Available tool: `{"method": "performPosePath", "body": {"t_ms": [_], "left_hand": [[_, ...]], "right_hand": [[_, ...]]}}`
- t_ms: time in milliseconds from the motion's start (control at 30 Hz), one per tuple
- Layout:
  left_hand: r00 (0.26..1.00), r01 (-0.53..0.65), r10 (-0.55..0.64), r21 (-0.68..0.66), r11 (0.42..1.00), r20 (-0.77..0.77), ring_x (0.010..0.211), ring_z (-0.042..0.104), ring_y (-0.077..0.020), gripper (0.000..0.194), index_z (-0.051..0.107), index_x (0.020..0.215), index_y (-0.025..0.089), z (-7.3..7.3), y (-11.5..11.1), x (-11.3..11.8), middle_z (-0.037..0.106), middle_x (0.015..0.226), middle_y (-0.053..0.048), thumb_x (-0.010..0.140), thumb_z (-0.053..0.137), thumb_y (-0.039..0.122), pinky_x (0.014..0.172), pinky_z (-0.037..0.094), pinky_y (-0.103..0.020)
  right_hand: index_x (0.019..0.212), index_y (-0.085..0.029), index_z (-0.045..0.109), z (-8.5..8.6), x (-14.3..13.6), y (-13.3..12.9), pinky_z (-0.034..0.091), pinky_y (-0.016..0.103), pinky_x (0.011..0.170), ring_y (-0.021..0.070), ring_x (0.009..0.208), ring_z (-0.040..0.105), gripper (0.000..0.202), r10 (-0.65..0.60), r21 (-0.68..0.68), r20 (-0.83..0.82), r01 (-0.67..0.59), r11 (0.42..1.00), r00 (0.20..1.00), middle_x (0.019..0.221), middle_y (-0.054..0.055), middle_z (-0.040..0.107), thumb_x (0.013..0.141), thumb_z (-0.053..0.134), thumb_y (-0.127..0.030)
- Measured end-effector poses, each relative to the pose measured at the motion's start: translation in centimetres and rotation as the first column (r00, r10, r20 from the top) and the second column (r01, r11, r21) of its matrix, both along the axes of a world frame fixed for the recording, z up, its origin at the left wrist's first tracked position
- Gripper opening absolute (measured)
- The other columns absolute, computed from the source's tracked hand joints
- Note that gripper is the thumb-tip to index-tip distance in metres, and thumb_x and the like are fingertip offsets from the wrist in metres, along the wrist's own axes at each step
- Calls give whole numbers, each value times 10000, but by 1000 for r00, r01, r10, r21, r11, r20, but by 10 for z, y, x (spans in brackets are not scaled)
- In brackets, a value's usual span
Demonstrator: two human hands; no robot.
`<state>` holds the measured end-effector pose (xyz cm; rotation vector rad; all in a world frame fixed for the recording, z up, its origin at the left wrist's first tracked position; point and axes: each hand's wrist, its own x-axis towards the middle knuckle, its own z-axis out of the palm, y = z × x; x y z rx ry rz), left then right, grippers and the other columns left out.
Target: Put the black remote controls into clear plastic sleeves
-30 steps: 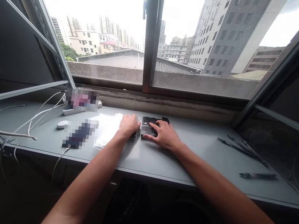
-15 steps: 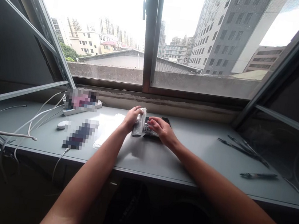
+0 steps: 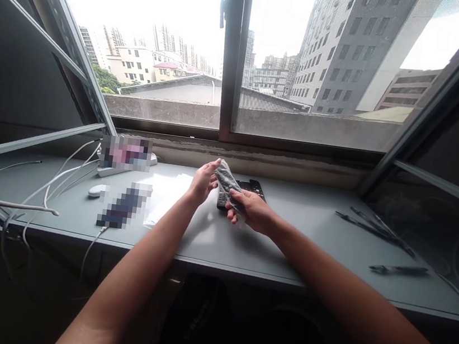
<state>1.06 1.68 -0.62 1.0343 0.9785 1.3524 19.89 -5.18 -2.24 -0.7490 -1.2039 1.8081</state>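
A dark remote control in a clear plastic sleeve [image 3: 229,182] is held tilted above the desk, its upper end leaning left. My right hand [image 3: 250,208] is closed around its lower end, thumb on top. At its upper end, my left hand [image 3: 205,181] grips the sleeve with the fingertips. Beneath and behind it, several black remotes [image 3: 256,188] lie side by side on the grey desk [image 3: 300,215], partly covered by the hands and the sleeve.
White sheets or bags [image 3: 170,189] lie left of the hands. Farther left are a blurred dark object [image 3: 123,206], a white mouse-like object [image 3: 95,191], a power strip [image 3: 152,160] and white cables [image 3: 53,180]. Pens [image 3: 398,270] rest at the right. A window frame [image 3: 230,82] stands behind.
The sleeved remote has swung from nearly upright to a slant towards the right. My right hand has closed on its lower end, while my left hand now holds its top.
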Motion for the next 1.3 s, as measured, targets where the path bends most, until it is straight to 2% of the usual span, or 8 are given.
{"method": "performPosePath", "body": {"t_ms": [100, 233, 467, 633, 733, 833, 1067, 1300], "left_hand": [[998, 64, -64, 54, 996, -9, 803, 678, -154, 538, 776, 1171, 173, -3, 1, -2, 781, 1030, -110, 911, 767, 643, 510, 333, -200], [1000, -29, 30, 94, 995, -6, 641, 542, -97, 389, 784, 1007, 160, -4, 1, -2, 726, 896, -56, 879, 777, 527, 480, 262, -208], [996, -37, 26, 121, 992, 88, 548, 460, -88, 391, 816, 1012, 111, 6, -2, -5, 666, 776, -41, 833, 743, 450, 413, 194, -219], [992, 41, -57, 146, 988, 112, 562, 509, -97, 445, 836, 1121, 125, 3, -1, -4, 705, 815, -51, 849, 740, 464, 408, 215, -222], [989, 130, -139, 152, 980, 50, 616, 591, -124, 468, 842, 1158, 124, -1, -2, -1, 785, 936, -104, 861, 735, 469, 440, 272, -231], [987, 159, -154, 153, 975, -48, 664, 654, -166, 471, 852, 1138, 114, -4, -4, 0, 829, 1040, -156, 860, 741, 477, 474, 328, -252], [989, 144, -140, 152, 978, -35, 1001, 780, -294, 465, 836, 1157, 104, -5, -1, -3, 844, 1114, -188, 889, 764, 477, 850, 599, -353], [971, 228, -230, 40, 973, 57, 1014, 800, -305, 399, 807, 1132, 99, -9, 5, -3, 840, 1131, -203, 954, 685, 435, 844, 622, -360]], "right_hand": [[989, -184, 638, 0, -2, -2, 647, 274, 484, 185, 610, 758, 263, 4, 50, 35, -6, 999, 999, 859, 74, 776, 1026, 781, -402], [1025, -202, 660, 4, -3, -8, 689, 346, 594, 232, 702, 797, 309, -145, 180, 169, 114, 977, 975, 904, 79, 795, 994, 804, -474], [895, -211, 737, 13, 1, -13, 601, 314, 703, 187, 731, 681, 338, -463, 518, 230, 295, 803, 856, 814, 13, 725, 920, 823, -537], [1033, -205, 715, 9, -2, -12, 643, 312, 715, 191, 777, 734, 385, -331, 332, 158, 266, 905, 930, 961, 43, 775, 902, 879, -528], [1157, -157, 696, 9, -5, -14, 701, 378, 758, 237, 823, 802, 422, -62, 99, 61, 56, 994, 996, 1048, 128, 812, 948, 859, -486], [1163, -105, 712, 10, -4, -16, 707, 350, 698, 240, 779, 813, 381, 104, -39, 16, -103, 994, 994, 978, 154, 819, 966, 853, -399], [1046, -117, 711, 8, -1, -15, 699, 331, 624, 209, 688, 778, 340, 138, -129, 50, -131, 983, 989, 881, 102, 798, 890, 935, -319], [1043, -127, 710, 9, 0, -15, 691, 318, 592, 193, 664, 768, 303, 110, -94, 61, -104, 990, 992, 893, 85, 793, 908, 913, -307]]}}
